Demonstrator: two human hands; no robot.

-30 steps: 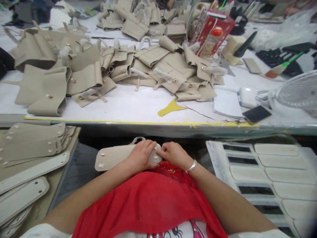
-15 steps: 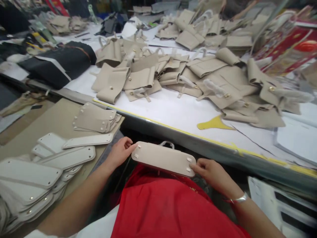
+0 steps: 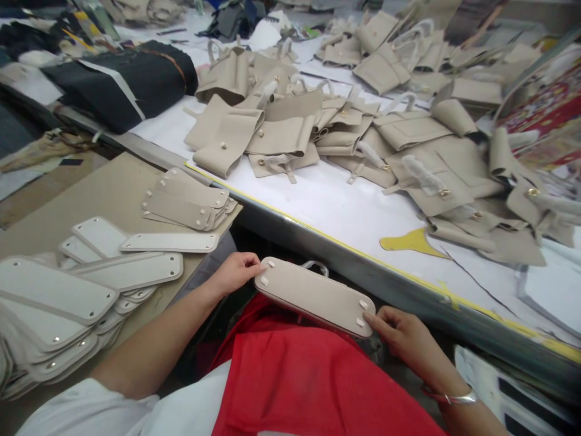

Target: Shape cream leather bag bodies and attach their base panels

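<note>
Between my two hands, over my lap, is a beige bag base (image 3: 315, 295), a long panel with rounded ends. Pale covered studs sit in pairs at both ends. A looped handle (image 3: 316, 266) shows behind its far edge; what lies beneath the panel is hidden. My left hand (image 3: 239, 270) pinches the left end, thumb on top and fingers curled. At the right end, my right hand (image 3: 394, 330) grips the corner beside the studs, its thumb and forefinger on the edge. The panel slopes down to the right in view.
Loose white-backed base panels (image 3: 54, 287) pile up on a board at left, near a stack of beige studded panels (image 3: 186, 197). Beige bag bodies (image 3: 281, 127) cover much of the white table, with a black roll (image 3: 118, 85) and a yellow scrap (image 3: 415, 243). The table edge runs close ahead.
The view has shifted, so the table and piles sit differently. The bag base is more tilted and slightly further right in view; both hands keep their hold on its ends.
</note>
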